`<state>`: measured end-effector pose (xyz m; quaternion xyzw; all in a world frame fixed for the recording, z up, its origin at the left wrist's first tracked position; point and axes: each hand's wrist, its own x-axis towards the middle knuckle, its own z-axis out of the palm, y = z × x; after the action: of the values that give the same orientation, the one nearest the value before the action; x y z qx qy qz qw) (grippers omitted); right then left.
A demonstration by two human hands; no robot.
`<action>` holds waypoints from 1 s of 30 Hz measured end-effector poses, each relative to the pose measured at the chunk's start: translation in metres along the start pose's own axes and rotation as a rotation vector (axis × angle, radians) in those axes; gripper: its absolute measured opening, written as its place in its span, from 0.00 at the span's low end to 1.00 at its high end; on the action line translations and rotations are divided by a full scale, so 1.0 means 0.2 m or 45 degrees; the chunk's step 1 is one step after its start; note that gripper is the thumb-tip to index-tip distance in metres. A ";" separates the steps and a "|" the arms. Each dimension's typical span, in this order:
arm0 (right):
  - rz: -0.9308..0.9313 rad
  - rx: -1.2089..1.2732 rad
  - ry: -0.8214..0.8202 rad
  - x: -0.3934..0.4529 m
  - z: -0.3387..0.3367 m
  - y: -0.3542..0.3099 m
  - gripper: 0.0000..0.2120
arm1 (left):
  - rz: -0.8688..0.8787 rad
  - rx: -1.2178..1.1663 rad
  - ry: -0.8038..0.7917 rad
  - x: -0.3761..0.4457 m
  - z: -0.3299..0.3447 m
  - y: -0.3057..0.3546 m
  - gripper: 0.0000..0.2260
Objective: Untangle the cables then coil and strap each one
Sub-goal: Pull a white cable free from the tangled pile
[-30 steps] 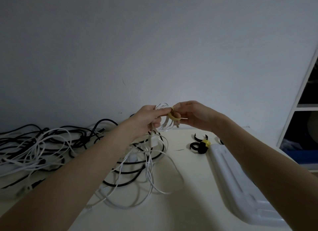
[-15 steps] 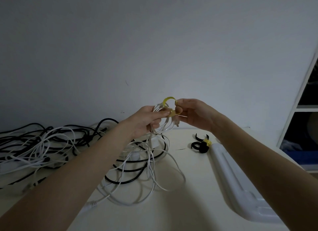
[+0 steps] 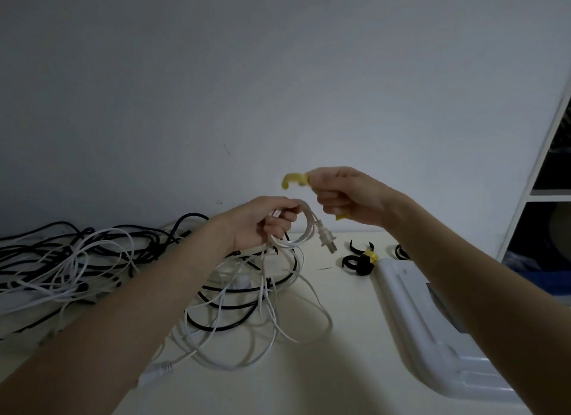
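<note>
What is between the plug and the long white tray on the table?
In the head view, a small heap of black straps with a yellow bit lies between the plug and the tray.

1. My left hand [image 3: 262, 221] and its forearm enter from the lower left corner, bare from fingertips to frame edge; I see no sleeve, cuff, watch or band on it.
2. My right hand [image 3: 346, 195] and its forearm enter from the lower right, equally bare along the whole visible length.
3. I make out no rings or gloves on either hand, though the dim light blurs fine detail at the fingers.
4. Both forearms widen sharply toward the bottom corners, a stretch from the wide-angle head camera I am watching through.
</note>
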<state>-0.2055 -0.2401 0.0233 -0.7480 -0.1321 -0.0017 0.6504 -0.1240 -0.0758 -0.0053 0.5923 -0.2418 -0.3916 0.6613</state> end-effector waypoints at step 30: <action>0.113 -0.829 0.250 0.08 0.10 -0.03 0.12 | -0.158 0.418 0.122 -0.03 -0.02 0.06 0.22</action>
<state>-0.1955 -0.2171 0.0287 -0.9176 -0.0286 -0.0874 0.3867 -0.1223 -0.0681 0.0063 0.7242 -0.2335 -0.3583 0.5410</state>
